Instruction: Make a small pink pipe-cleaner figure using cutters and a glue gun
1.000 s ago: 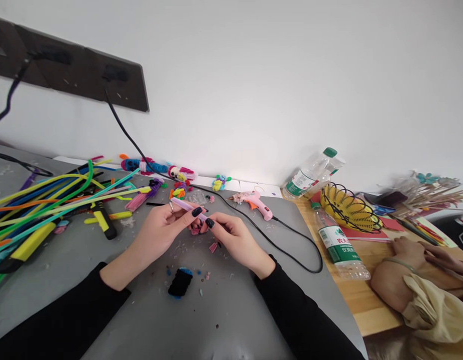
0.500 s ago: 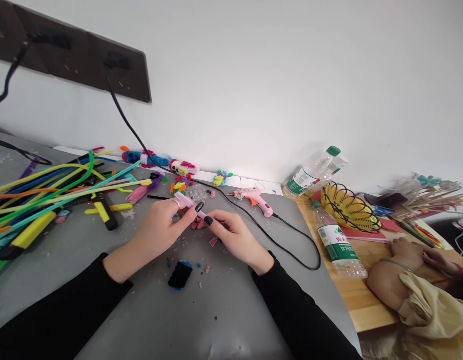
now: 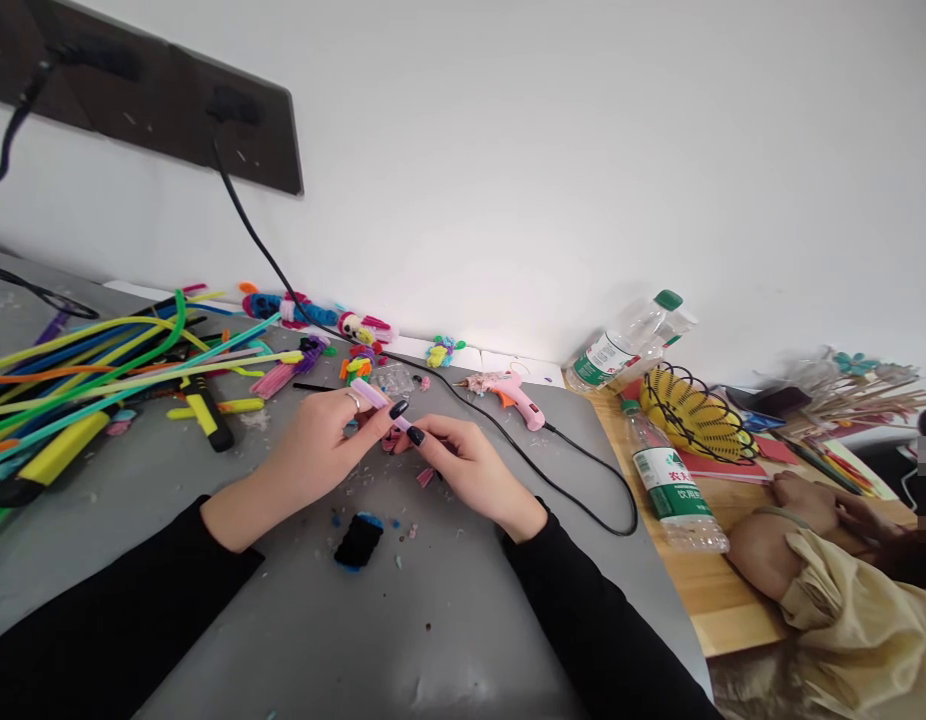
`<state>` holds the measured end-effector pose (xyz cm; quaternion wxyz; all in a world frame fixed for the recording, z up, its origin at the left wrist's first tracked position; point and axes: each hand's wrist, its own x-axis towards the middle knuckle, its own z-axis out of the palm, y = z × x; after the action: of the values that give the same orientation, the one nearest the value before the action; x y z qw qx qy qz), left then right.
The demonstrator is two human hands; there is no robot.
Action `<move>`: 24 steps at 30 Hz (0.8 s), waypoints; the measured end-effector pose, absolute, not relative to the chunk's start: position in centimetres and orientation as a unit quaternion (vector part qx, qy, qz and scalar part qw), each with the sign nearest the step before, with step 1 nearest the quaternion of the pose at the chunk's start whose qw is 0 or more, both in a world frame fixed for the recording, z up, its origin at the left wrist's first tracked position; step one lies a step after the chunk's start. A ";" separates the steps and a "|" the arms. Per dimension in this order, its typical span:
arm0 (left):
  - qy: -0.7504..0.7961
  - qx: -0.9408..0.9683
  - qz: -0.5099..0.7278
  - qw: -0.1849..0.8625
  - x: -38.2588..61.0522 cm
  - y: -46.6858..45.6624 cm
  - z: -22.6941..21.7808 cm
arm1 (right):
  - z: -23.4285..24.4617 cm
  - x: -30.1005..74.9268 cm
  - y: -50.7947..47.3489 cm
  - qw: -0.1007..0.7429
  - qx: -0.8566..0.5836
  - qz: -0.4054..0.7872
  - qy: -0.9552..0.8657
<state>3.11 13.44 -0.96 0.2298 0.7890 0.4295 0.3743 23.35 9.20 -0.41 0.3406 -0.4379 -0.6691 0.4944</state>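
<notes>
A pale purple pipe cleaner runs slantwise between my two hands. My left hand, a ring on one finger, pinches it between thumb and fingers. At its lower end my right hand pinches it too, with the dark-nailed thumb tips close together. Something pink shows just behind the fingertips, mostly hidden, and a pink tufted end pokes out under my right hand. Below the hands a black fuzzy piece with blue edges lies on the grey mat.
Colourful pipe cleaners and yellow-black pliers lie at left. Small fuzzy figures line the wall. A pink glue gun trails its cord behind my right hand. Rightward are bottles, a yellow basket and another person's arm.
The view has shifted slightly. Both hands keep their pinch on the pale purple pipe cleaner, with hardly any movement.
</notes>
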 end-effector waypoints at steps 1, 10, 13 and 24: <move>0.430 0.789 0.374 0.231 3.1 13.5 -1.0 | -0.4 23.3 9.2 0.341 -0.437 0.496 -0.668; 0.397 0.811 0.398 0.164 3.2 13.1 -1.3 | -0.5 23.2 9.3 0.343 -0.458 0.444 -0.689; 0.373 0.820 0.423 0.099 3.7 12.6 -1.5 | -0.5 23.0 9.4 0.349 -0.482 0.384 -0.706; 0.381 0.807 0.434 0.120 4.5 11.6 -2.0 | -0.4 22.7 9.3 0.391 -0.516 0.285 -0.707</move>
<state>4.52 11.61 -2.05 0.1204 0.8074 0.3809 0.4342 22.66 9.31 -0.45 0.3908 -0.5161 -0.7071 0.2845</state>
